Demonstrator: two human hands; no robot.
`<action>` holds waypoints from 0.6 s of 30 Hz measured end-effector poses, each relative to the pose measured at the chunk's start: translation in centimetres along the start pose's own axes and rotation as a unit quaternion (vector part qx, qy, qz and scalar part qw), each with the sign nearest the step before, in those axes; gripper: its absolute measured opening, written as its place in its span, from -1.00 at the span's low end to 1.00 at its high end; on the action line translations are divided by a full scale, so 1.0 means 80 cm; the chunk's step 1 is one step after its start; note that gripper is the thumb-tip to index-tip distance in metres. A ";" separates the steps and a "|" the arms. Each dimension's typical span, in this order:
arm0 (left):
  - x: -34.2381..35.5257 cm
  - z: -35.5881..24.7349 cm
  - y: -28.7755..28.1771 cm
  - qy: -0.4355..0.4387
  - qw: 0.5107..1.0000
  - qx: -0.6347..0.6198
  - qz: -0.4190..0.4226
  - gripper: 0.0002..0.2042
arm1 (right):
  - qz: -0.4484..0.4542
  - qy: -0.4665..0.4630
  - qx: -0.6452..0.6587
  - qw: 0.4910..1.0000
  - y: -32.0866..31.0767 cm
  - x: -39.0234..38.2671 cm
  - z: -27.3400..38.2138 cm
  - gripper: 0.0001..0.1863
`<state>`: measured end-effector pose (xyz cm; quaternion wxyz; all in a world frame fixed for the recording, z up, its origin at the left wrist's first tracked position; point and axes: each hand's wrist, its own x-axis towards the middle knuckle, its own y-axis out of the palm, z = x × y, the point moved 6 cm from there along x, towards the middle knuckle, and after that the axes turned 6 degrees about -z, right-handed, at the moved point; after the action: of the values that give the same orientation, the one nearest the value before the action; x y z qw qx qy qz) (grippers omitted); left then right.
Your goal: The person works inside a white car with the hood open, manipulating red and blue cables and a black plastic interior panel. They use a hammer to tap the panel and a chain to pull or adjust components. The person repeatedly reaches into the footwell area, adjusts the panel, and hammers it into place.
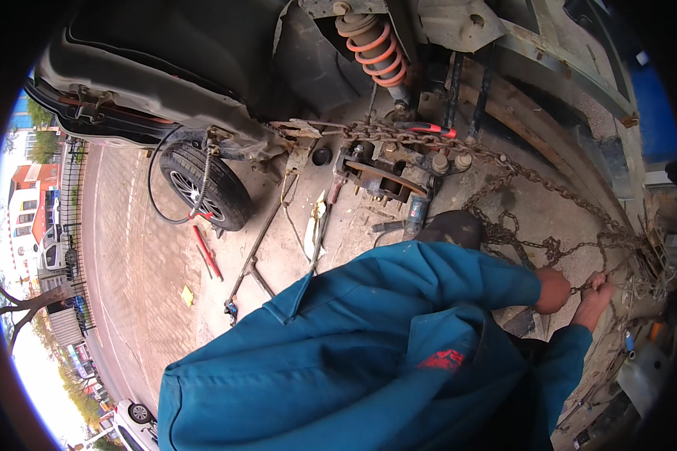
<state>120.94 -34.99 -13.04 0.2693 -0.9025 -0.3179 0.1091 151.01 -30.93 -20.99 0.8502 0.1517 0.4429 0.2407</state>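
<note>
A rusty chain runs from the car's frame across to the lower right, and more of its links lie in loose loops on the ground. At the end of a blue sleeve, my left hand is closed on a length of the chain, its fingers mostly hidden behind the back of the hand. Close beside it, my right hand pinches the chain with its fingertips, where a strand hangs down. A short piece of chain spans the small gap between both hands.
An orange coil spring and a brake caliper show on the opened-up car. A removed wheel leans at the left, near red-handled pliers. An angle grinder lies below the caliper. Metal frame beams stand at right.
</note>
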 end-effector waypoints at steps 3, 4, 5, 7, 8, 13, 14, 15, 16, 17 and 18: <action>-0.032 0.001 -0.004 0.029 0.999 0.014 0.014 -0.77 | 0.019 0.014 -0.011 1.000 -0.002 -0.028 -0.026 -0.67; -0.042 0.000 -0.008 0.048 0.999 0.020 0.016 -0.77 | 0.016 0.026 0.020 0.999 -0.002 -0.040 -0.035 -0.67; -0.053 -0.001 -0.009 0.054 0.998 0.034 0.028 -0.77 | 0.019 0.017 -0.001 1.000 0.000 -0.052 -0.043 -0.66; -0.075 0.005 -0.019 -0.002 1.000 -0.001 0.004 -0.76 | 0.021 0.013 0.028 0.999 0.002 -0.078 -0.060 -0.65; -0.087 0.007 -0.023 -0.025 0.999 -0.020 -0.007 -0.76 | 0.015 0.012 -0.013 1.000 0.002 -0.090 -0.070 -0.65; -0.137 0.003 -0.032 -0.031 0.999 -0.010 0.001 -0.75 | 0.007 -0.012 -0.029 0.999 0.001 -0.156 -0.107 -0.65; -0.144 0.006 -0.032 -0.079 0.996 -0.028 0.008 -0.75 | 0.032 0.001 -0.006 0.999 0.005 -0.167 -0.113 -0.65; -0.148 0.001 -0.033 -0.060 0.998 -0.017 0.016 -0.75 | 0.016 -0.012 -0.014 1.000 0.002 -0.177 -0.113 -0.65; -0.152 -0.005 -0.033 -0.044 0.998 -0.013 0.032 -0.75 | 0.017 -0.005 -0.016 1.000 0.002 -0.185 -0.116 -0.66; -0.159 -0.011 -0.037 -0.030 0.999 -0.004 0.033 -0.74 | 0.033 -0.017 -0.003 0.999 0.002 -0.194 -0.116 -0.66; -0.166 -0.013 -0.041 -0.048 0.998 -0.013 0.034 -0.74 | 0.022 0.002 -0.018 1.000 -0.001 -0.199 -0.120 -0.66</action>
<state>109.35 -41.68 -10.03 0.2387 -0.9098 -0.3012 0.1568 135.28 -39.20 -15.58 0.8465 0.1459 0.4365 0.2674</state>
